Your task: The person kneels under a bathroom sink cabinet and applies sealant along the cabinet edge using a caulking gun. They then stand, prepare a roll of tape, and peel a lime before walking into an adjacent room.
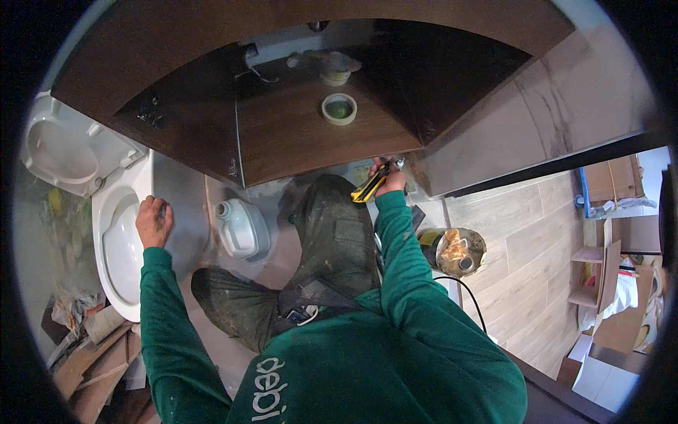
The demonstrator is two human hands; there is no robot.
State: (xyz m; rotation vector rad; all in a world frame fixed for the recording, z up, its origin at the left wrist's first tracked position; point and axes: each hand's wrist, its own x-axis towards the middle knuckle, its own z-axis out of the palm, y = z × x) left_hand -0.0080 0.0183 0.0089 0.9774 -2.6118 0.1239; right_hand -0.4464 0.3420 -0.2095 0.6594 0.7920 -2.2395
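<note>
My right hand point(390, 182) grips a yellow-and-black hand tool point(366, 186) with two-toned handle parts; a small shiny metal piece point(400, 163) shows by the fingers, and the tool's exact kind is unclear. Both are just below the front edge of an open dark-brown cabinet point(318, 145). On the left, my left hand point(154, 221) is closed, fingers curled, beside the rim of a white toilet bowl point(100, 244). What it may hold is hidden. Between my hands, near my knees, stands a pale plastic jug point(240, 230). A roll of tape point(339, 109) lies inside the cabinet.
A second white bathroom fixture point(60, 152) is at the far left. Wood and cardboard scraps point(95, 360) lie at lower left. Right of my arm are a dark, stained container point(452, 251) and a black cable point(477, 304); a shelf unit point(597, 275) stands farther right.
</note>
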